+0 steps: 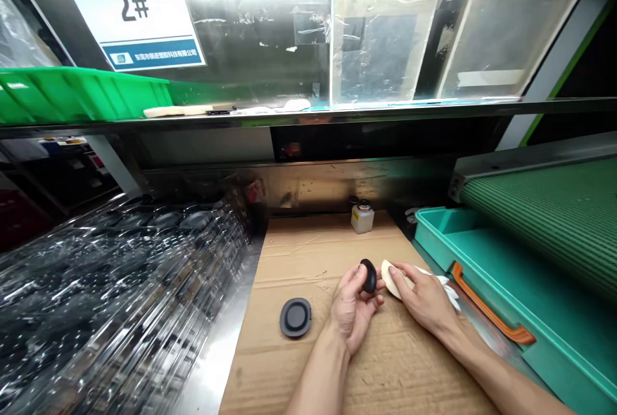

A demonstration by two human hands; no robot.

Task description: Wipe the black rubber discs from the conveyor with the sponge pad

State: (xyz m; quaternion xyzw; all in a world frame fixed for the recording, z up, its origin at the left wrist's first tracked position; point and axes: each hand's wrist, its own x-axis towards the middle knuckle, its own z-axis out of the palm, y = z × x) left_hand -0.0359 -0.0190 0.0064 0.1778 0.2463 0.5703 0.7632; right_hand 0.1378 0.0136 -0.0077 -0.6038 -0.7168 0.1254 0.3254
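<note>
Lower centre of the frame: our left hand pinches a black rubber disc between thumb and curled fingers, our right hand presses a cream sponge pad just beside it, and a second black disc lies flat on the cardboard-covered surface to the left.

Bright light glares off the stacked clear plastic trays, and the frame's edges bow outward.
</note>
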